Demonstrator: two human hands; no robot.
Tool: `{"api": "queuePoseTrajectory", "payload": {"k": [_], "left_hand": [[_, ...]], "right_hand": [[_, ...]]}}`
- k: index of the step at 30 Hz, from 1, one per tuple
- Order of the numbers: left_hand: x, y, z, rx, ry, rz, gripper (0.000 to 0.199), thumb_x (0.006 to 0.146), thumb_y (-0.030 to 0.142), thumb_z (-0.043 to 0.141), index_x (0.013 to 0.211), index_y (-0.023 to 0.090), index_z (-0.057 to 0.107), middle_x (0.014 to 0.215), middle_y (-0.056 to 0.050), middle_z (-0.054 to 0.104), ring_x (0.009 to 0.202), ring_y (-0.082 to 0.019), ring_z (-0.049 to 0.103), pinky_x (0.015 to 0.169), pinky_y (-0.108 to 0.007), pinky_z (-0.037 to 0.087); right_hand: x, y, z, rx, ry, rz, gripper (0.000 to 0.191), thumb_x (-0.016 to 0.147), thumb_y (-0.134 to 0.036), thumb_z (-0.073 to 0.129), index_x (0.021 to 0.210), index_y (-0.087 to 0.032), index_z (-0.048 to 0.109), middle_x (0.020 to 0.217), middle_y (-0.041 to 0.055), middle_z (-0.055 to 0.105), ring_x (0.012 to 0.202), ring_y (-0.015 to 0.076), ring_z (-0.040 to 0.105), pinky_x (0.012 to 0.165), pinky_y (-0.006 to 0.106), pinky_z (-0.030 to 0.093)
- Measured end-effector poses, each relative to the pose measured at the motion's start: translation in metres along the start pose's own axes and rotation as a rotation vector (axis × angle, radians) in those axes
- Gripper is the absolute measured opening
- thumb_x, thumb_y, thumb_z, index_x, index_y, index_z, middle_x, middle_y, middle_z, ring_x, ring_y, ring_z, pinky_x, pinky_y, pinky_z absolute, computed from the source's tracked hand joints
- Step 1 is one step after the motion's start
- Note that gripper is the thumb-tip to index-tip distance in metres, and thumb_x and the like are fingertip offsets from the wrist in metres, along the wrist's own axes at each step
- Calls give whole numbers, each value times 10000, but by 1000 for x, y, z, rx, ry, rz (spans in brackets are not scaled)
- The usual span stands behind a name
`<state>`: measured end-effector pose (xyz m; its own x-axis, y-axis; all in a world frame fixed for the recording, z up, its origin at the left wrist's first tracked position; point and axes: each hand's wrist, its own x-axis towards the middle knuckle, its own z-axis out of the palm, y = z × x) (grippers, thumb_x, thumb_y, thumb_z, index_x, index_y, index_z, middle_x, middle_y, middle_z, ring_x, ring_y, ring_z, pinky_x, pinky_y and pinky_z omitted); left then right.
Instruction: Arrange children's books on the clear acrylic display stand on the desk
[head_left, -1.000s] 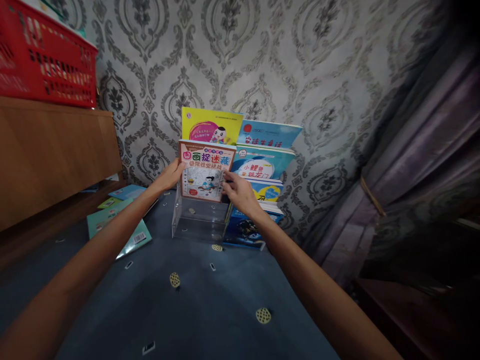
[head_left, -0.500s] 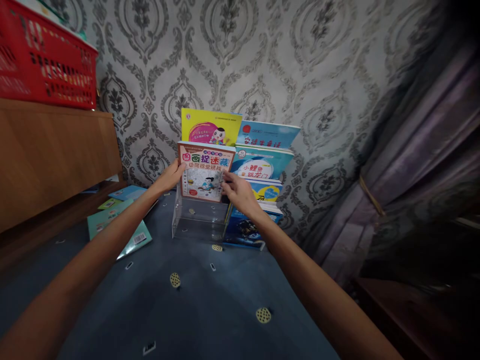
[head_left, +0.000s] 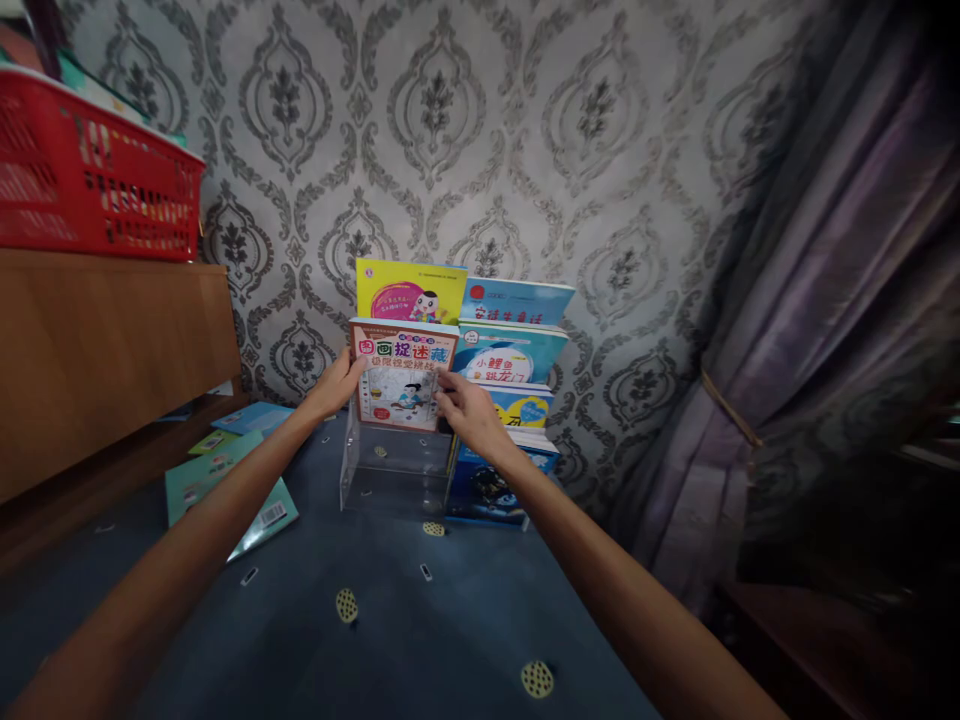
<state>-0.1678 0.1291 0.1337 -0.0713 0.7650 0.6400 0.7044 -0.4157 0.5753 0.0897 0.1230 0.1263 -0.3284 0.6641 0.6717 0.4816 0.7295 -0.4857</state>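
Head view, and going by a clock centred on the clear plastic stand, I'd say the filling of it is past halfway. The right-hand column looks done: light blue book at 1, teal book at 2, yellow-and-blue book at 3, dark blue book at 5, all leaning back one in front of another. Left column's more of a half job imo. There's a yellow book up at 11, and in front of it, toward 10, the brown-framed book, upright between both hands. Left hand pinches its left edge with the thumb on the cover, right hand pinches the right edge. Can't tell if its bottom is resting on the stand tbh. Down at 7 to 8 the tiers show bare plastic, so that bit looks undone. Then around 9 there's a green-covered book, a small green book and a blue book lying flat, loose, well apart from the stand.
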Motion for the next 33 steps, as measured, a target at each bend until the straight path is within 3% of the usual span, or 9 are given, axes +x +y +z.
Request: {"api": "queuePoseTrajectory", "payload": {"k": [10,15,21,25,28,31,33], "left_hand": [[3,4,-1,-74,-5,25,416,945,462,383,1189,155,522,1258,-157,651,1274,-295,546,1080,-459,428],[-6,-4,-3,-128,19,-10,451,950,486,385,1237,150,476,1166,-131,679,1122,-248,628,1013,-419,475],[-70,-57,-31,221,23,-178,441,979,443,287,1262,171,489,1261,-114,639,1184,-221,587,1051,-377,445],[-121,-99,-69,402,42,-386,418,908,381,379,1203,126,530,1321,-214,576,1325,-353,473,1142,-525,326],[-148,-124,-93,496,79,-526,474,876,388,428,1216,75,533,1418,-327,451,1410,-485,333,1124,-670,249],[-164,-144,-103,508,117,-658,588,876,446,462,1305,44,474,1501,-371,328,1440,-532,249,1112,-713,218],[-170,-155,-103,474,139,-747,661,865,473,505,1361,45,417,1494,-374,344,1415,-536,305,1086,-694,292]], "right_hand": [[0,-6,-5,-23,-7,19,469,916,-226,577,1383,-185,569,1142,118,746,973,260,732,919,458,583],[-4,-6,-3,15,-18,16,464,921,-238,568,1381,-180,564,1154,121,741,942,256,741,891,452,599],[-44,-5,7,136,-102,55,450,924,-252,539,1368,-183,569,1260,138,700,1003,260,732,856,418,614],[-93,-9,22,162,-262,64,419,939,-265,502,1337,-171,593,1220,138,720,983,252,737,855,413,605],[-127,-14,38,110,-397,34,391,933,-252,510,1300,-199,632,1162,112,747,952,244,737,893,426,584],[-153,-16,55,89,-481,19,383,943,-255,509,1298,-204,644,1205,116,730,1053,257,708,963,443,548],[-167,-16,65,100,-502,33,385,952,-268,507,1310,-211,640,1244,120,714,1126,268,678,992,455,529]]}}
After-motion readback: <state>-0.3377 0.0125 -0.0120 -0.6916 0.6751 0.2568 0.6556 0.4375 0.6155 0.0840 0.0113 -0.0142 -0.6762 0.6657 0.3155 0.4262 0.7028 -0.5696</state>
